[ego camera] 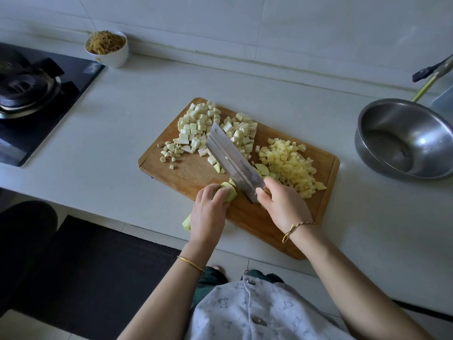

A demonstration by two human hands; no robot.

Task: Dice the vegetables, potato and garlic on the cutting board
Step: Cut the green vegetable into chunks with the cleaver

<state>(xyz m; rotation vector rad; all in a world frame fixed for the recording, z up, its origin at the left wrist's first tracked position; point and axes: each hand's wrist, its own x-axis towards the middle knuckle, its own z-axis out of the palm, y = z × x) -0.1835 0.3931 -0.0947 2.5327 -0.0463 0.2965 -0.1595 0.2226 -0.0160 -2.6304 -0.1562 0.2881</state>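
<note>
Now, left hand (208,209) clasping one green vegetable (231,191); right hand (282,204) gripping one cleaver (230,155), three diced piles (286,160)

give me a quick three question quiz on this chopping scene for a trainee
1. Multiple choice: what does the right hand hold?
A) a peeler
B) the cleaver
C) a spoon

2. True or false: the diced potato pile lies on the cutting board, on the right hand's side of the cleaver's blade.

3. Short answer: which hand steadies the pale green vegetable piece next to the blade?

Key
1. B
2. True
3. The left hand, with its fingers curled over the piece.
</note>
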